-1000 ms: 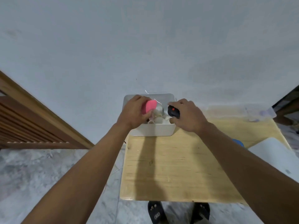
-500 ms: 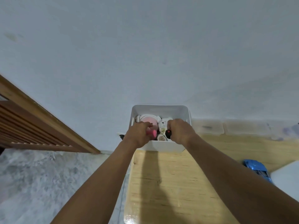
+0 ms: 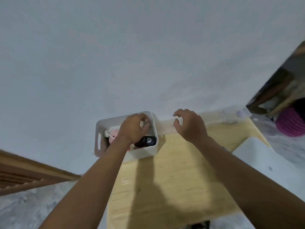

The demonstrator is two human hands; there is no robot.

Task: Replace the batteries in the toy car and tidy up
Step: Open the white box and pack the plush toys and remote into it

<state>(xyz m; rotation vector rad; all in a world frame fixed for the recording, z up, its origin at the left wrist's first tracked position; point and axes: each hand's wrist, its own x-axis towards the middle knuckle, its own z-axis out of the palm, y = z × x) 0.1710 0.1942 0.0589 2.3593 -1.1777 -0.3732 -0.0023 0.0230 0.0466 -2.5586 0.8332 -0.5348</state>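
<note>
A white plastic bin stands at the far left corner of the wooden table, against the wall. Inside it lie a black controller-like object and a pink item, with a white cable at its left end. My left hand reaches down into the bin with its fingers curled; a small pale patch shows at the fingertips, and I cannot tell whether it holds anything. My right hand hovers to the right of the bin, fingers apart and holding nothing. No toy car is in sight.
A translucent box lies along the wall between the bin and my right hand. A white board covers the table's right side. Beyond it, on the floor, is a pink ribbed object. A slatted wooden panel stands at left.
My right hand has let go of the black object, which now lies in the bin, and has moved right. The pink item has left my left hand. The view has swung left.
</note>
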